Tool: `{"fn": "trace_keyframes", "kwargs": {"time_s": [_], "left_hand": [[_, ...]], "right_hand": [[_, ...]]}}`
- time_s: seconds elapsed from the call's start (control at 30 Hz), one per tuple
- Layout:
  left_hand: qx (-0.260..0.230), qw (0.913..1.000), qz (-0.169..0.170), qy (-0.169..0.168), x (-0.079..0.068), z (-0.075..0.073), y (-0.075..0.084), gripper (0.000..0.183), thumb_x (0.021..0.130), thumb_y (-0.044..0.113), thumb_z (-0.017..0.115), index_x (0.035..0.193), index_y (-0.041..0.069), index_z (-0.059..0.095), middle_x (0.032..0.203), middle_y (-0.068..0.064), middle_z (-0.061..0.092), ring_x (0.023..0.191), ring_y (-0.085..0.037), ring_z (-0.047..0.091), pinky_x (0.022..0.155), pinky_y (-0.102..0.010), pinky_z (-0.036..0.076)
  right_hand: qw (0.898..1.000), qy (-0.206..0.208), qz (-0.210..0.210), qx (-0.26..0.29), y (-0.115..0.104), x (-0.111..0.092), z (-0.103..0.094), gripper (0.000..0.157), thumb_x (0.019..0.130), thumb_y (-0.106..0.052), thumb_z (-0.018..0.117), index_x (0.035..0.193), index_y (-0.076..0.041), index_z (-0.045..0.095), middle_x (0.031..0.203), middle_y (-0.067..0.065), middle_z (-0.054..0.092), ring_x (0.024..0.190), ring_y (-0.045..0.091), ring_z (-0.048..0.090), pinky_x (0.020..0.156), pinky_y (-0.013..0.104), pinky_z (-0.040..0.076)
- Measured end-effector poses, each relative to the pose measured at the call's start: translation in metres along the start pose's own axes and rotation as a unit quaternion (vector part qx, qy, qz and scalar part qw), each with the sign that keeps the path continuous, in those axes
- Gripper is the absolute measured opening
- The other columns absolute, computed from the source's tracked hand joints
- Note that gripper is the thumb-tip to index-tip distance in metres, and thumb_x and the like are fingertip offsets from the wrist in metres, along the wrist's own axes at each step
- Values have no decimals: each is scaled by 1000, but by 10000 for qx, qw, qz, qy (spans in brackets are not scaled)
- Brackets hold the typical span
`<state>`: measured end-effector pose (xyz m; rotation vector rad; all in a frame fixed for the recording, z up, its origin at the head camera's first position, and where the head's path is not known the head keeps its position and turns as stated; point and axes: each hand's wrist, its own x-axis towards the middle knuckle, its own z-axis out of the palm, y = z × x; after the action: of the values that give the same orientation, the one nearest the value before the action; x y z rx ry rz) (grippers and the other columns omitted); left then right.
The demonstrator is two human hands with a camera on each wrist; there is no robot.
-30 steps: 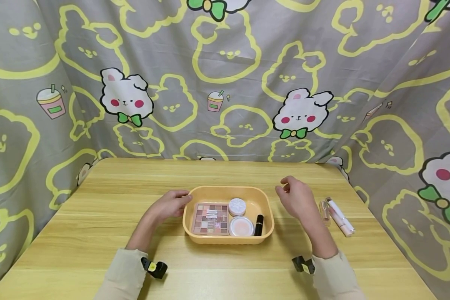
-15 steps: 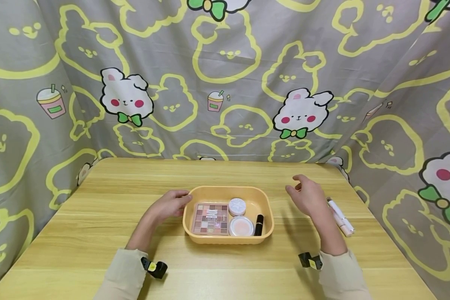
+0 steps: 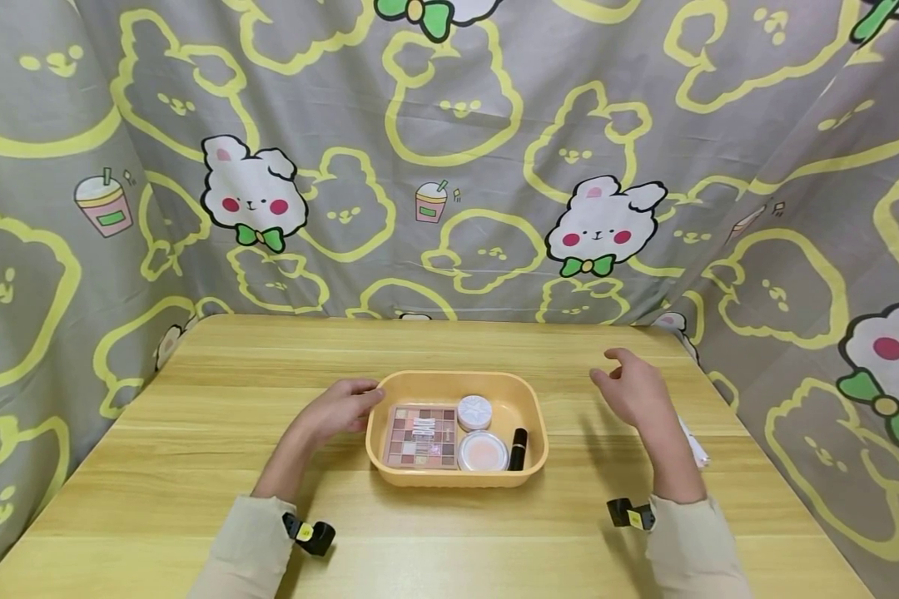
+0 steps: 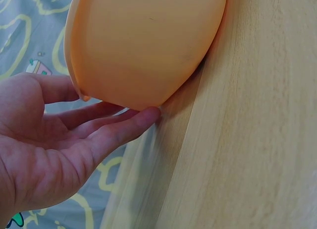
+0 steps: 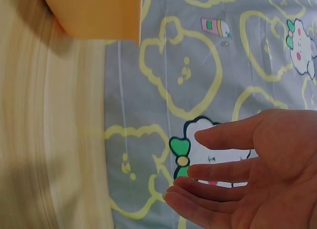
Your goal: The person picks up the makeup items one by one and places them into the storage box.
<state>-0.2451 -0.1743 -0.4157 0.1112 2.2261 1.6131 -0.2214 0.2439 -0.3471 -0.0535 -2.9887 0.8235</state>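
A yellow plastic basket (image 3: 457, 480) stands mid-table. My left hand (image 3: 339, 409) holds its left end: in the left wrist view the thumb is at the rim and the fingertips (image 4: 149, 114) are against the outer wall low down. Inside the basket lie an eyeshadow palette (image 3: 421, 438), a small white round case (image 3: 475, 412), a round clear-rimmed compact (image 3: 483, 452) and a black lipstick tube (image 3: 519, 449). My right hand (image 3: 633, 389) hovers to the right of the basket, fingers loosely bent and apart, with nothing between them in the right wrist view.
A white tube (image 3: 695, 447) lies on the wooden table (image 3: 449, 541), mostly hidden behind my right forearm. A patterned grey curtain (image 3: 330, 108) encloses the back and sides. Each wrist wears a small black camera.
My right hand has moved right, away from the basket, and its forearm now covers most of the cosmetics lying there. My left hand and the basket have stayed put.
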Motion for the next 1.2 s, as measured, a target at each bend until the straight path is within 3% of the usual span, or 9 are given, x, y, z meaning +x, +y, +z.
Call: {"fn": "trace_keyframes", "kwargs": {"time_s": [0.47,0.8,0.97,1.2], "left_hand": [[-30,10000,-17,-7,0,1,-1,46,100,28,48,136,-1,47,131,-19,54,121,-31,53,92,-43,50],[-21,10000,-49,15,-1,2,2,46,101,28,47,136,-2,46,131,-19,54,122,-32,52,94,-44,49],[-28,10000,-18,16,0,1,1,45,100,27,47,135,-2,47,129,-19,55,120,-31,53,93,-43,50],[-78,10000,-33,7,-1,1,0,45,100,27,48,135,-2,47,128,-19,55,117,-31,55,93,-44,50]], "right_hand": [[9999,53,144,52,23,2,-6,53,97,-28,47,136,8,42,117,33,56,99,43,58,77,50,48],[9987,53,467,198,44,6,-3,54,96,-28,48,134,9,42,118,33,56,100,41,58,78,50,49],[9978,-70,660,67,53,8,-3,56,94,-27,49,135,11,40,126,35,49,93,38,54,76,48,47],[9965,-176,764,-295,65,10,-6,58,90,-27,53,130,14,44,128,39,45,105,51,49,88,59,42]]}}
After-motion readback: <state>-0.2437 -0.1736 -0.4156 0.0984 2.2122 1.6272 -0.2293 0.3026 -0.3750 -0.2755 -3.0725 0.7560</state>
